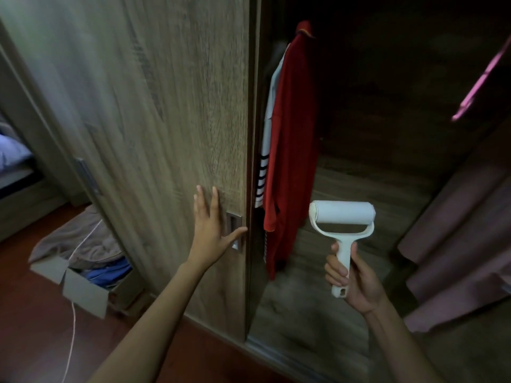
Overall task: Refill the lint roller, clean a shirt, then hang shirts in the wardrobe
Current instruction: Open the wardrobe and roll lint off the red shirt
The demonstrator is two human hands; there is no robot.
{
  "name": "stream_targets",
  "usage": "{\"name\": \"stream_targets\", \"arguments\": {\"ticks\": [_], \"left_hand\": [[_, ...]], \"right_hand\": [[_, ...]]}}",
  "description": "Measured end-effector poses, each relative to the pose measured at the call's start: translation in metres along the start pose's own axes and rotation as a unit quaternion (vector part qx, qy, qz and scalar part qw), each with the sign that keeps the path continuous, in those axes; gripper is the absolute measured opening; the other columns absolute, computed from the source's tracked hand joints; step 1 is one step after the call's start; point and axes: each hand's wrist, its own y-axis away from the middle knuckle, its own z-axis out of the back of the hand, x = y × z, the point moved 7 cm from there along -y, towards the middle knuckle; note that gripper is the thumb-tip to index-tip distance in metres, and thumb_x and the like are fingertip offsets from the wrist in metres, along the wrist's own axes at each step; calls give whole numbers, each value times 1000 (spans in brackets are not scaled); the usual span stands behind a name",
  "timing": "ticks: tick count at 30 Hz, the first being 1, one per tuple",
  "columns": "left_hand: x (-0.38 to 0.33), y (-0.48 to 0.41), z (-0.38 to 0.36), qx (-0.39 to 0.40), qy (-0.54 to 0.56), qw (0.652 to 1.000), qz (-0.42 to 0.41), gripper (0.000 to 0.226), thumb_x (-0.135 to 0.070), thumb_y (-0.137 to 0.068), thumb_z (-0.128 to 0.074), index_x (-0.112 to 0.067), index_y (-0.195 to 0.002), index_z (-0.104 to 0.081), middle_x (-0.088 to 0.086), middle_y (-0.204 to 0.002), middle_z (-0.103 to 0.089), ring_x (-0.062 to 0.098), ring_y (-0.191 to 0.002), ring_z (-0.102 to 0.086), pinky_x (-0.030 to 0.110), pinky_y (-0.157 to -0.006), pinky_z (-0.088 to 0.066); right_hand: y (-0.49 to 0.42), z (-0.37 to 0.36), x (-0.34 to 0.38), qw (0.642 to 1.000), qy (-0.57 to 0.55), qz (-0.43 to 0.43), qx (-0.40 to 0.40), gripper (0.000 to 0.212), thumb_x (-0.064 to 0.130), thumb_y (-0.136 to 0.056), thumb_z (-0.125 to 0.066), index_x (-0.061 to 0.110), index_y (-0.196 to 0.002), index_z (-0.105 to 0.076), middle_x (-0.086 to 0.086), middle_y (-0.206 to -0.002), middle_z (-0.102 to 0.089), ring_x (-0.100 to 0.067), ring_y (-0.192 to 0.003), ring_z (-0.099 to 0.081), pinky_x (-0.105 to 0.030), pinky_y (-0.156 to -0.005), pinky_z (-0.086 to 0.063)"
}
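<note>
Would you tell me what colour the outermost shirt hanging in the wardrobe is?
Red; the shirt shows best in the head view, hanging in front of a white striped garment.

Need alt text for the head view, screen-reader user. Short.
A person's right hand grips a white plastic lint roller upright before an open wooden wardrobe, while the open left hand presses flat on the wood-grain sliding door beside its recessed metal handle. Inside hang a red shirt and a white navy-striped shirt.
</note>
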Motion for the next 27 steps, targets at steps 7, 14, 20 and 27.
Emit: {"name": "stream_targets", "arguments": {"ticks": [7, 14, 20, 27], "left_hand": [[-103, 27, -9, -96, 152, 979, -91, 29, -26, -100, -49, -31, -126, -59, -5, -146, -37, 9, -134, -42, 22, -110, -37], [-104, 8, 3, -122, 187, 975, 4, 33, -5, -95, -57, 1, -127, -59, -1, -136, -50, 9, -126, -50, 16, -108, -38], [-110, 11, 88, -190, 202, 960, -31, 31, 11, -85, -62, -10, -107, -68, 4, -107, -68, 6, -99, -65, 21, -94, -50], [-109, 5, 183, -192, 277, 941, -12, 37, 10, -93, -49, -11, -120, -63, -3, -118, -66, -2, -105, -63, 16, -98, -46]], "right_hand": [[2, 3, 19, 996, 56, 40, -62, 37, 37, -94, -47, 5, -101, -65, -1, -56, -48, -10, -47, -29, -21, -44, -37], [-1, -13, 30, 995, 76, 28, -56, 35, 34, -88, -60, 4, -104, -67, -2, -57, -48, -9, -46, -44, -21, -45, -38], [-27, -34, 15, 997, 61, 0, -46, 38, 36, -94, -42, 10, -102, -69, 1, -58, -46, -8, -48, -45, -20, -46, -38], [-68, -83, -27, 991, 83, -83, 59, 41, 44, -81, -71, 15, -109, -67, 1, -53, -43, -7, -41, -41, -18, -40, -33]]}}
